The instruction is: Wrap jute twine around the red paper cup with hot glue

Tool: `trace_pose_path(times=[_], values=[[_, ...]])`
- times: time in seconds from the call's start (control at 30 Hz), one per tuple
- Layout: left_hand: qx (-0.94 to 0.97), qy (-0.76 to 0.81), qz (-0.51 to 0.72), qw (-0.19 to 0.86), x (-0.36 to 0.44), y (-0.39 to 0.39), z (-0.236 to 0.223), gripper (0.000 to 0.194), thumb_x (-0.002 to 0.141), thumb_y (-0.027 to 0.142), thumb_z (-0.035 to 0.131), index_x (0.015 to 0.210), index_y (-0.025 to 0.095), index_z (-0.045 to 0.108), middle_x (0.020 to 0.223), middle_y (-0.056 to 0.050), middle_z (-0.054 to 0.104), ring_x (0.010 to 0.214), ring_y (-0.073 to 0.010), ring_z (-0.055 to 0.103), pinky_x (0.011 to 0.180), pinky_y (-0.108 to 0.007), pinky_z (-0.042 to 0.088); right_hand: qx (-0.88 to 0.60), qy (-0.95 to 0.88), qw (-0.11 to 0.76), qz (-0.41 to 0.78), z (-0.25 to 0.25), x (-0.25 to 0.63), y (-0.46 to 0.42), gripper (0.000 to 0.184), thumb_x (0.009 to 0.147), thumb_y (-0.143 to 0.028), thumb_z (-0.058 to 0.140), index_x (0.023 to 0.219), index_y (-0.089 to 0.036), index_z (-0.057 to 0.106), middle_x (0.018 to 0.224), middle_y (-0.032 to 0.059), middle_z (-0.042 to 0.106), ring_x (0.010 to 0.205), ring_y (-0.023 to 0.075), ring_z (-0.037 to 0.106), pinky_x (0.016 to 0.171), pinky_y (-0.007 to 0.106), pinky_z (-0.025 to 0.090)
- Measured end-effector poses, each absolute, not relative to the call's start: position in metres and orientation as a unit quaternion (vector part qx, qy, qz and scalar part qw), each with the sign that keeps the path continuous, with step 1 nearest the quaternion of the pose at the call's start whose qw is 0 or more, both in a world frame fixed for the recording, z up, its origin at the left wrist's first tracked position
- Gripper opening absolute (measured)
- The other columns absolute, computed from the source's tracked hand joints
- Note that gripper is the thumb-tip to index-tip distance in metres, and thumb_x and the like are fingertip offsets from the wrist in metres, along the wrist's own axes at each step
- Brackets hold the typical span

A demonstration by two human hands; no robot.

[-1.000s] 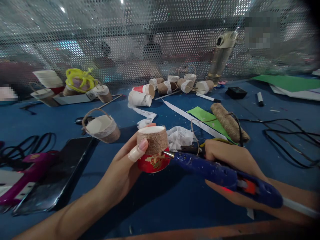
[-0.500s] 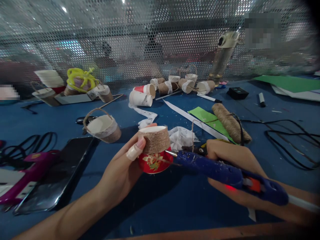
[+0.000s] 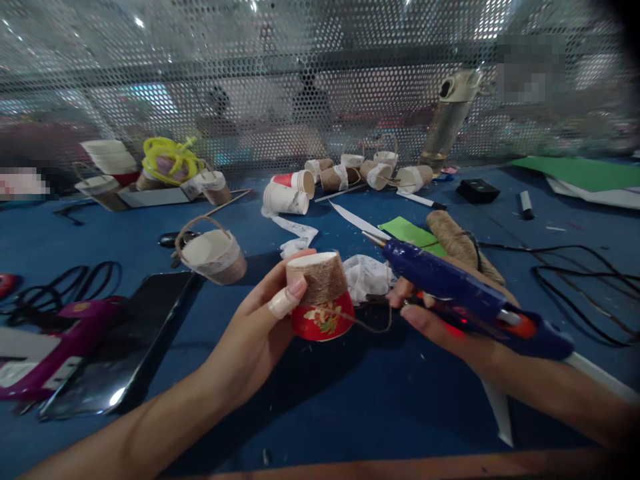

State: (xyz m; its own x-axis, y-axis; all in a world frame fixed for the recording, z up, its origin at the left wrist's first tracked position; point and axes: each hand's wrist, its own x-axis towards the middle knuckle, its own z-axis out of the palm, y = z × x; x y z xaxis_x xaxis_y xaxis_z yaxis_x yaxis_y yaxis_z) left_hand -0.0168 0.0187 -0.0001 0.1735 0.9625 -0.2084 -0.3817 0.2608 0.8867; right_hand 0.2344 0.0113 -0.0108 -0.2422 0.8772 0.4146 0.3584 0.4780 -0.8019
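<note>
My left hand (image 3: 263,327), with a bandage round the thumb, is closed on a small red paper cup (image 3: 323,320). Rows of brown twine (image 3: 323,280) cover the cup's upper part. From its side a loose twine strand (image 3: 373,330) curves over to the fingertips of my right hand (image 3: 450,333), which seem to pinch it. That same hand is wrapped round a blue hot glue gun (image 3: 445,283), whose metal tip points up and left, apart from the cup. White lace (image 3: 369,277) lies just behind the cup.
A twine spool (image 3: 453,240) lies on green paper (image 3: 407,230). To the left are a finished basket cup (image 3: 215,257), a phone (image 3: 125,340) and a magenta glue gun (image 3: 80,323). Several wrapped cups (image 3: 377,173) and a bottle (image 3: 447,123) stand along the mesh screen. Black cables (image 3: 565,293) trail at right.
The glue gun's tip has moved from the cup's side up and right, away from it. My right fingers have come to the loose twine. The cup sits slightly further right in view.
</note>
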Motion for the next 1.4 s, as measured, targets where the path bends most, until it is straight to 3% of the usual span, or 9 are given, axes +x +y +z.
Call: trace_pose_path(times=[0.17, 0.27, 0.37, 0.47, 0.7, 1.0, 1.13, 1.4], values=[[0.354, 0.419, 0.503, 0.668, -0.01, 0.018, -0.001, 0.045, 0.085, 0.035, 0.081, 0.127, 0.025, 0.068, 0.136, -0.009, 0.072, 0.132, -0.0334, 0.062, 0.106, -0.04, 0.053, -0.393, -0.727, 0.424, 0.372, -0.013, 0.226, 0.01, 0.034, 0.077, -0.033, 0.088, 0.103, -0.027, 0.067, 0.1, 0.0013, 0.075, 0.087, 0.0193, 0.072, 0.075, 0.031, 0.061], [0.364, 0.424, 0.498, 0.663, -0.008, 0.019, -0.003, 0.045, 0.083, 0.034, 0.083, 0.124, 0.025, 0.068, 0.134, -0.009, 0.072, 0.13, -0.0334, 0.063, 0.106, -0.041, 0.053, -0.397, -0.718, 0.43, 0.378, -0.015, 0.224, 0.008, 0.029, 0.079, -0.03, 0.087, 0.101, -0.027, 0.068, 0.095, 0.0016, 0.076, 0.089, 0.0205, 0.073, 0.074, 0.031, 0.061], [0.381, 0.424, 0.497, 0.654, -0.008, 0.019, -0.007, 0.043, 0.081, 0.035, 0.084, 0.122, 0.027, 0.07, 0.13, -0.007, 0.074, 0.129, -0.0321, 0.063, 0.104, -0.039, 0.053, -0.424, -0.709, 0.428, 0.367, -0.015, 0.225, 0.007, 0.018, 0.082, -0.03, 0.083, 0.093, -0.026, 0.069, 0.086, 0.0005, 0.075, 0.073, 0.0165, 0.07, 0.061, 0.027, 0.058], [0.392, 0.434, 0.498, 0.64, -0.01, 0.019, -0.009, 0.041, 0.081, 0.035, 0.085, 0.12, 0.03, 0.072, 0.129, -0.004, 0.074, 0.128, -0.0306, 0.063, 0.104, -0.038, 0.052, -0.453, -0.699, 0.432, 0.346, -0.012, 0.225, 0.007, 0.016, 0.082, -0.032, 0.083, 0.085, -0.026, 0.069, 0.081, -0.0012, 0.073, 0.064, 0.0137, 0.065, 0.057, 0.026, 0.056], [0.416, 0.441, 0.494, 0.623, -0.012, 0.017, -0.008, 0.039, 0.082, 0.036, 0.083, 0.119, 0.033, 0.072, 0.127, -0.001, 0.074, 0.127, -0.0287, 0.063, 0.102, -0.035, 0.052, -0.444, -0.707, 0.455, 0.312, -0.014, 0.228, 0.008, 0.012, 0.084, -0.031, 0.081, 0.092, -0.028, 0.073, 0.091, 0.0018, 0.077, 0.069, 0.0184, 0.07, 0.049, 0.028, 0.054], [0.457, 0.434, 0.494, 0.599, -0.013, 0.019, -0.01, 0.036, 0.084, 0.033, 0.082, 0.119, 0.032, 0.071, 0.124, -0.001, 0.075, 0.122, -0.0258, 0.065, 0.099, -0.03, 0.054, -0.442, -0.69, 0.476, 0.32, -0.006, 0.227, 0.008, 0.015, 0.084, -0.027, 0.083, 0.083, -0.027, 0.068, 0.087, 0.0004, 0.072, 0.078, 0.019, 0.069, 0.067, 0.032, 0.061], [0.464, 0.438, 0.48, 0.602, -0.014, 0.017, -0.01, 0.037, 0.086, 0.033, 0.08, 0.122, 0.033, 0.07, 0.127, -0.001, 0.074, 0.121, -0.0244, 0.066, 0.096, -0.028, 0.054, -0.446, -0.652, 0.478, 0.384, -0.007, 0.224, 0.009, 0.015, 0.085, -0.03, 0.082, 0.083, -0.027, 0.067, 0.085, -0.0008, 0.071, 0.073, 0.0167, 0.069, 0.065, 0.029, 0.062], [0.463, 0.433, 0.467, 0.616, -0.016, 0.016, -0.009, 0.032, 0.088, 0.034, 0.078, 0.12, 0.036, 0.073, 0.128, 0.001, 0.075, 0.122, -0.0243, 0.066, 0.099, -0.028, 0.053, -0.459, -0.653, 0.469, 0.378, -0.004, 0.221, 0.014, 0.012, 0.082, -0.023, 0.08, 0.078, -0.025, 0.068, 0.074, -0.004, 0.066, 0.064, 0.0103, 0.064, 0.061, 0.02, 0.059]])
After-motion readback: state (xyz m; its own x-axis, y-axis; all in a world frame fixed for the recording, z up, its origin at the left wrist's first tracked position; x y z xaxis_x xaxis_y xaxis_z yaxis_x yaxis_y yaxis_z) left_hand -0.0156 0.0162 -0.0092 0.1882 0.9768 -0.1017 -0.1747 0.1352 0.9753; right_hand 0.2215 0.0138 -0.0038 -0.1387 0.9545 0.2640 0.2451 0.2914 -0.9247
